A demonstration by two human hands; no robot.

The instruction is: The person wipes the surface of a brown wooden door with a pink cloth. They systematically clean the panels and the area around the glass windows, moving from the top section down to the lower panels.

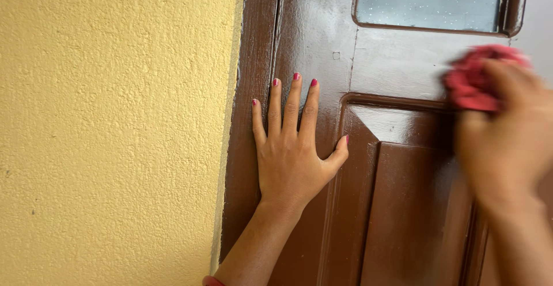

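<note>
Left hand (294, 148) flat, fingers spread on glossy brown door (397, 205) — right hand (507, 130) gripping red cloth (472, 78)

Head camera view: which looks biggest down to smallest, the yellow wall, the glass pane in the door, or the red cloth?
1. Yellow wall
2. Glass pane, partly cut off by the frame edge
3. Red cloth, bunched in the blurred right hand, so partly hidden

The right hand (507, 130) and the red cloth (475, 78) it gripped were blurred, the frosted glass pane (429, 1) was cut off by the top edge, and the door's (397, 205) right side was hidden.
</note>
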